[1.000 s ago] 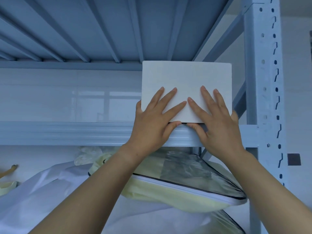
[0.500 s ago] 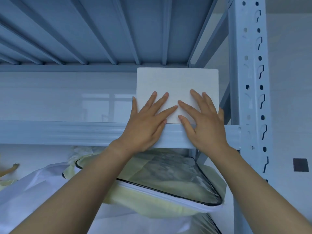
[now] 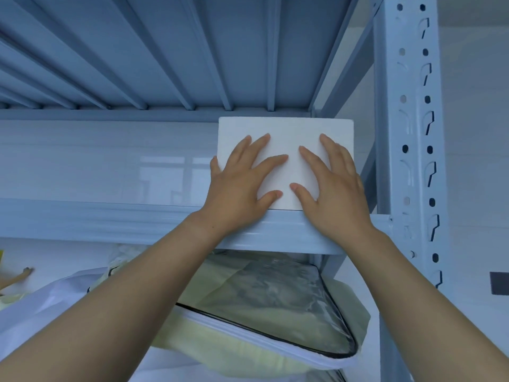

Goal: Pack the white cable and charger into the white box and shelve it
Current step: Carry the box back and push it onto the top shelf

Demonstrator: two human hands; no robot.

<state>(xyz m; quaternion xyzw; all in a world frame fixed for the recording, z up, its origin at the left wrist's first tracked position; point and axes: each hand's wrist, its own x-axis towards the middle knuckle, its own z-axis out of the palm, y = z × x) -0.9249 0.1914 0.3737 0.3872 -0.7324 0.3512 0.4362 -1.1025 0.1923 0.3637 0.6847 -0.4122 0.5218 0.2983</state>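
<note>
The white box stands closed on the grey metal shelf, at its right end, with its broad face towards me. My left hand lies flat on the left half of that face, fingers spread, thumb at the box's left edge. On the right half my right hand lies flat, fingers spread. Both palms cross the shelf's front beam. Neither hand wraps around the box. The white cable and the charger are not in view.
A perforated grey upright post stands right of the box. The ribbed underside of the upper shelf sits just above it. On the level below lie a clear zip bag with yellow bedding and white plastic wrap.
The box has slid further back onto the shelf and its bottom edge now rests behind the front beam. Both hands followed it, still flat on its face.
</note>
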